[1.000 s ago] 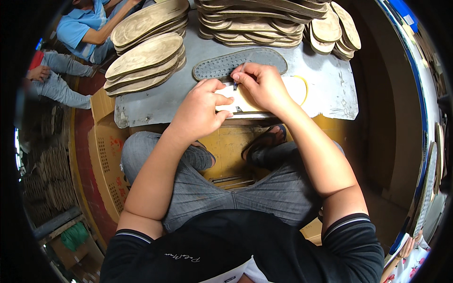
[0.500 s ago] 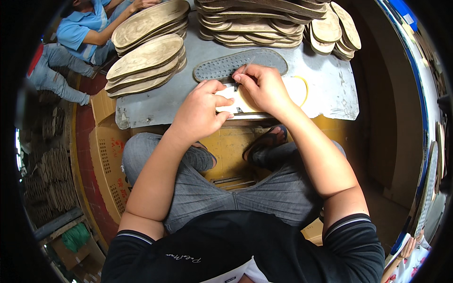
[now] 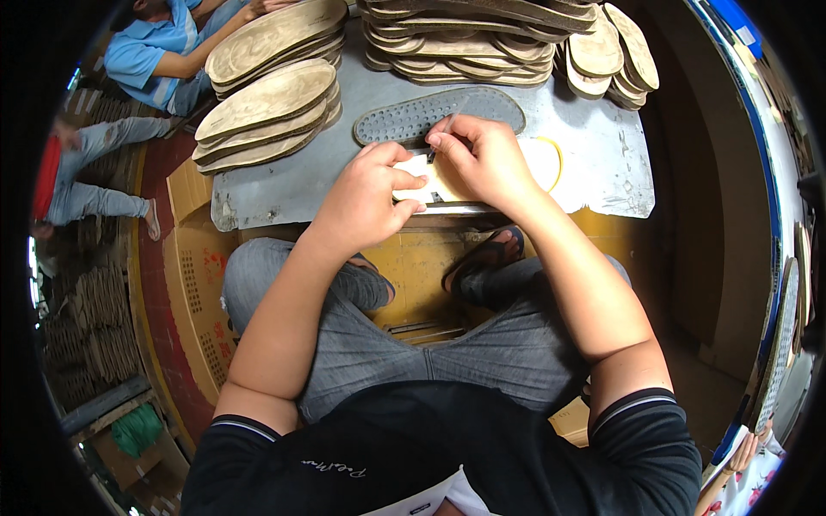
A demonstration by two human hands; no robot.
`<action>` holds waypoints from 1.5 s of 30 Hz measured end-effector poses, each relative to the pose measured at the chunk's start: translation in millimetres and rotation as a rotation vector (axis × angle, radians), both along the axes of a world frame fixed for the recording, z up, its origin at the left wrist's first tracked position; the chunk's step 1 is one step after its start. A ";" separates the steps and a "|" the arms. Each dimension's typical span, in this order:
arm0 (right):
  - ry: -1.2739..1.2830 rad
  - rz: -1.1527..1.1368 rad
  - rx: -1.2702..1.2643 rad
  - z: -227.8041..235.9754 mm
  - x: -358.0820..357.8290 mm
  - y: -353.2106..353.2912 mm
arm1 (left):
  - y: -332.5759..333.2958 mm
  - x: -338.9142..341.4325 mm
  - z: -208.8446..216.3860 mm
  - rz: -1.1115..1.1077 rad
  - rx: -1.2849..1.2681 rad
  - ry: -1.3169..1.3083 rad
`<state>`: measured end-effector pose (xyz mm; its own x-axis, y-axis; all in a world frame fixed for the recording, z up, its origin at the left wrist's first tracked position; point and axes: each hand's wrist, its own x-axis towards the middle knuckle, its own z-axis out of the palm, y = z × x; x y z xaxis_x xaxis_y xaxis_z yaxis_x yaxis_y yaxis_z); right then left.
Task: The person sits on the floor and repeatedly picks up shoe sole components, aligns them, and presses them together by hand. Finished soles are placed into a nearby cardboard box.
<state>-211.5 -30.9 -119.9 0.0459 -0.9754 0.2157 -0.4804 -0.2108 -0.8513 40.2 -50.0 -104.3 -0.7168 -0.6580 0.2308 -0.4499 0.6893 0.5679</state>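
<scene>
A pale insole (image 3: 482, 176) is pinned flat at the near edge of the grey counter (image 3: 284, 193), long axis left-right. Its left end is pressed by the left hand (image 3: 366, 202), fingers curled on it; its middle is pinched by the right hand (image 3: 486, 159). A dark perforated sole (image 3: 413, 116) lies just behind. Insole stacks (image 3: 267, 107) crowd the left and the far side; open room is left at the right.
</scene>
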 end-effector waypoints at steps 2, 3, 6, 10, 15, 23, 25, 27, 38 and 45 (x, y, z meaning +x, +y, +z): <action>-0.004 -0.024 0.002 7.7 -1.7 6.1 | 0.3 1.5 -2.4 0.006 0.009 0.014; 0.001 -0.016 0.093 13.4 -6.0 9.2 | -0.2 2.3 -3.5 0.012 0.011 0.027; -0.047 0.093 0.182 11.0 -23.1 20.3 | 0.0 0.8 -4.4 0.007 -0.001 0.046; -0.222 0.240 0.199 14.4 -20.6 35.6 | -1.3 1.2 -2.5 -0.007 0.014 0.037; -0.012 0.318 0.137 14.9 -14.0 37.4 | 0.1 2.3 -0.6 0.009 0.036 0.030; 0.062 0.274 0.003 12.2 -6.9 36.3 | -1.7 2.7 -1.5 0.004 0.049 0.012; 0.032 0.261 0.064 13.8 -6.0 37.1 | -0.9 1.8 -0.7 0.012 0.052 0.026; 0.063 0.278 0.093 17.3 -7.8 37.6 | 0.1 1.8 0.2 0.012 0.045 0.023; 0.050 0.265 0.024 6.3 -6.3 35.0 | -0.8 2.0 2.9 -0.006 0.050 0.012; 0.025 0.221 -0.027 6.5 -1.3 31.8 | -0.7 0.9 1.6 -0.007 0.048 0.004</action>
<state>-212.8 1.0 -113.3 0.2632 -0.9351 0.2375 -0.4406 -0.3355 -0.8327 41.1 -50.7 -102.7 -0.7205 -0.6635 0.2017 -0.4431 0.6642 0.6020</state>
